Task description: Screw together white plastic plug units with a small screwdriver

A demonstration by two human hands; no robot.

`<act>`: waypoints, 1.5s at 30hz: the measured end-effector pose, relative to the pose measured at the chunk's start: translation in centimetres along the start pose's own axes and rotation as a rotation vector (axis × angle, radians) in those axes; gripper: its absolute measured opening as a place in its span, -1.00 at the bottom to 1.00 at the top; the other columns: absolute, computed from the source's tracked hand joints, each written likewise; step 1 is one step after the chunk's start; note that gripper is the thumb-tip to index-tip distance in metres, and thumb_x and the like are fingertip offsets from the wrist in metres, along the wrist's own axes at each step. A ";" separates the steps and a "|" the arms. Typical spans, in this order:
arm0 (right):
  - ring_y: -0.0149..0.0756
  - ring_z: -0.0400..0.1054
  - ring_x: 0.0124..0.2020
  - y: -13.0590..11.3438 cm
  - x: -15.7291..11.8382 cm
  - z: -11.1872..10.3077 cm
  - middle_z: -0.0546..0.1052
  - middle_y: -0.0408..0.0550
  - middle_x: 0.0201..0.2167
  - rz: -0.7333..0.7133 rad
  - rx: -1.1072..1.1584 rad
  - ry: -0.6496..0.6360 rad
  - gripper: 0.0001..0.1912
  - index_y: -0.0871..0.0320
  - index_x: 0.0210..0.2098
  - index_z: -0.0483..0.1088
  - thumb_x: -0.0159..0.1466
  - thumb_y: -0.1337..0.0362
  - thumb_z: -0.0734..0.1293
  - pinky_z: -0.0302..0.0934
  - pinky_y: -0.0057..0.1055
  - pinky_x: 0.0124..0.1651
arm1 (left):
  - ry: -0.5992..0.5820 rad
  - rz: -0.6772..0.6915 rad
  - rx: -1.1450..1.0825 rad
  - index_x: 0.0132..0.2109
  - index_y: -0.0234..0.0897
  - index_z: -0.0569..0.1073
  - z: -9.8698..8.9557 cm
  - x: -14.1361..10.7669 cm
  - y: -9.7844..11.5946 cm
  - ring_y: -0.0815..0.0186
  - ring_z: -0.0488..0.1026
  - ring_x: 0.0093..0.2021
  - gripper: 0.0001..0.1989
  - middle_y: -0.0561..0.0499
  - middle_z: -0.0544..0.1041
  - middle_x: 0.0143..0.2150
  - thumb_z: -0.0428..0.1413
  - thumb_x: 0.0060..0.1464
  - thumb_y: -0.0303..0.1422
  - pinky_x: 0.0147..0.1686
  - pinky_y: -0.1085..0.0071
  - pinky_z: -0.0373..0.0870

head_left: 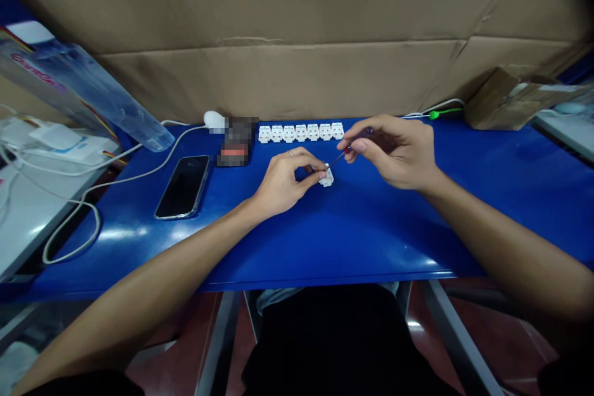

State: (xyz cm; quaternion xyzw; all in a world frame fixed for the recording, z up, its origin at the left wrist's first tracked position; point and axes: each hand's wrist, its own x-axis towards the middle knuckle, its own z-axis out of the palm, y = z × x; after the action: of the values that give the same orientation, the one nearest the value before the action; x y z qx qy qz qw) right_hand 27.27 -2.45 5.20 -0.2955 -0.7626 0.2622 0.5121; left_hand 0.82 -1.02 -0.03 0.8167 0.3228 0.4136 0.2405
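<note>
Well inside table edge (325, 282), white piece (328, 179)

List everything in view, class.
Row parts: seven, white, table back.
Loose part: one, white, left hand.
Slim tool: one, reddish, right hand.
Phone: one, black, table left.
Pixelated item: one, dark, beside row.
Rounded item: one, white, back left.
Plastic packaging: count unclear, clear, left.
Adapters: count unclear, white, far left.
Cables: several, white, left.
Small item: one, green, back right.
Box: one, brown, back right.
Backing: one, brown, behind.
Table: one, blue, centre.
Legs: several, grey, below.
Floor: one, reddish, below.
Lap: one, black, bottom.
Hands: two, bare, centre.
</note>
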 end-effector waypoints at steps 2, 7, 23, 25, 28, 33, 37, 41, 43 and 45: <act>-0.25 0.72 -0.28 0.0 0.1 0.0 0.81 -0.08 -0.14 0.000 0.005 0.016 -0.75 -0.06 -0.02 0.72 0.54 -0.07 0.54 0.75 -0.22 -0.09 | 0.010 0.000 -0.033 -0.06 -0.15 0.78 0.0 0.1 0.0 0.18 0.72 -0.09 -0.94 -0.05 0.80 -0.04 0.38 0.43 -0.34 0.04 0.14 0.68; -0.23 0.73 -0.27 0.0 0.2 -0.2 0.81 -0.06 -0.11 -0.035 0.021 0.024 -0.72 -0.05 0.02 0.68 0.54 -0.09 0.54 0.74 -0.20 -0.08 | 0.015 -0.011 -0.134 -0.08 -0.14 0.77 0.0 0.3 -0.1 0.18 0.71 -0.06 -0.91 -0.03 0.81 -0.05 0.37 0.45 -0.28 0.12 0.13 0.67; -0.35 0.72 -0.28 2.2 0.2 -0.1 0.79 -0.13 -0.08 -0.118 0.066 -0.004 -0.76 -0.04 0.18 0.63 0.55 0.22 0.55 0.75 -0.37 -0.15 | -0.151 -0.060 0.016 -0.05 -0.13 0.79 -0.7 0.1 -1.2 0.10 0.71 0.18 -0.92 -0.09 0.73 0.17 0.42 0.34 -0.35 0.33 0.03 0.59; -0.35 0.72 -0.27 2.1 0.1 -0.1 0.79 -0.12 -0.07 -0.106 0.065 -0.007 -0.76 -0.04 0.18 0.64 0.54 0.23 0.55 0.75 -0.38 -0.14 | -0.145 -0.068 0.040 -0.04 -0.12 0.80 -0.5 0.1 -1.3 0.09 0.71 0.20 -0.92 -0.09 0.73 0.18 0.39 0.37 -0.34 0.37 -0.01 0.57; -0.41 0.71 -0.29 2.1 0.2 0.1 0.79 -0.15 -0.10 -0.133 0.092 -0.026 -0.75 0.01 0.18 0.64 0.53 0.26 0.56 0.72 -0.47 -0.16 | -0.143 -0.093 0.060 -0.07 -0.12 0.81 -0.2 0.1 -1.3 0.08 0.73 0.17 -0.94 -0.10 0.73 0.18 0.40 0.36 -0.33 0.34 -0.01 0.60; -0.40 0.71 -0.33 2.2 0.2 0.4 0.78 -0.13 -0.16 -0.140 0.045 -0.074 -0.75 0.06 0.16 0.63 0.53 0.20 0.57 0.70 -0.46 -0.17 | -0.128 -0.120 0.079 -0.11 -0.14 0.80 0.2 0.3 -1.1 0.09 0.73 0.13 -0.96 -0.09 0.74 0.17 0.42 0.34 -0.37 0.34 0.00 0.61; -0.39 0.71 -0.35 2.5 0.1 0.4 0.78 -0.13 -0.18 -0.117 0.040 -0.094 -0.72 0.07 0.17 0.62 0.52 0.18 0.58 0.69 -0.46 -0.18 | -0.121 -0.118 0.095 -0.13 -0.16 0.80 0.4 0.4 -0.8 0.09 0.73 0.13 -0.97 -0.10 0.74 0.16 0.43 0.33 -0.38 0.34 0.00 0.61; -0.39 0.70 -0.34 2.4 0.0 0.4 0.77 -0.13 -0.19 -0.106 0.044 -0.105 -0.72 0.09 0.17 0.62 0.53 0.16 0.57 0.69 -0.45 -0.17 | -0.124 -0.117 0.113 -0.14 -0.17 0.80 0.5 0.4 -0.6 0.08 0.72 0.14 -0.97 -0.10 0.74 0.15 0.42 0.33 -0.38 0.34 -0.01 0.61; -0.39 0.70 -0.34 2.3 0.1 0.4 0.77 -0.12 -0.19 -0.098 0.035 -0.103 -0.71 0.10 0.17 0.63 0.54 0.14 0.56 0.69 -0.44 -0.16 | -0.129 -0.109 0.121 -0.13 -0.17 0.80 0.4 0.4 -0.4 0.07 0.72 0.15 -0.97 -0.11 0.74 0.15 0.42 0.34 -0.38 0.35 -0.02 0.60; -0.38 0.70 -0.34 2.2 0.1 0.4 0.77 -0.12 -0.19 -0.098 0.029 -0.099 -0.72 0.10 0.17 0.63 0.54 0.14 0.56 0.69 -0.43 -0.16 | -0.141 -0.099 0.124 -0.12 -0.16 0.80 0.3 0.3 -0.3 0.07 0.72 0.17 -0.96 -0.10 0.74 0.17 0.41 0.34 -0.38 0.37 -0.03 0.59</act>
State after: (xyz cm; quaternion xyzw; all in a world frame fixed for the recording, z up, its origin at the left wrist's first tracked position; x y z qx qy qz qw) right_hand 27.30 -0.88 3.57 -0.2370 -0.7967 0.2625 0.4901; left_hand 1.14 -0.64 -0.22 0.8400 0.3700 0.3221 0.2317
